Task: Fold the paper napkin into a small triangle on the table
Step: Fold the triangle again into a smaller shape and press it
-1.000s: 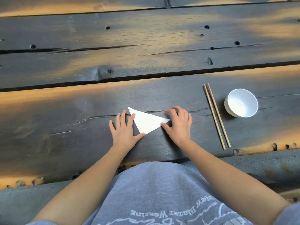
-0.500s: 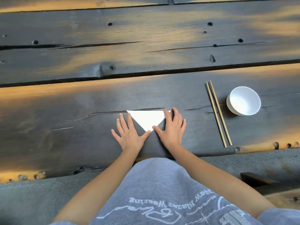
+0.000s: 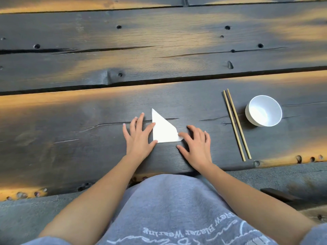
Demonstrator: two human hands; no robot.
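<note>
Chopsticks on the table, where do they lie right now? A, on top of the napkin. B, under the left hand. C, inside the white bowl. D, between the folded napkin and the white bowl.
D: the chopsticks lie flat on the dark wooden table, just left of the white bowl and well to the right of the folded napkin, touching neither.

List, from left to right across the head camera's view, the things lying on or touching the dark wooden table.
left hand → folded white napkin → right hand → pair of chopsticks → white bowl
</note>
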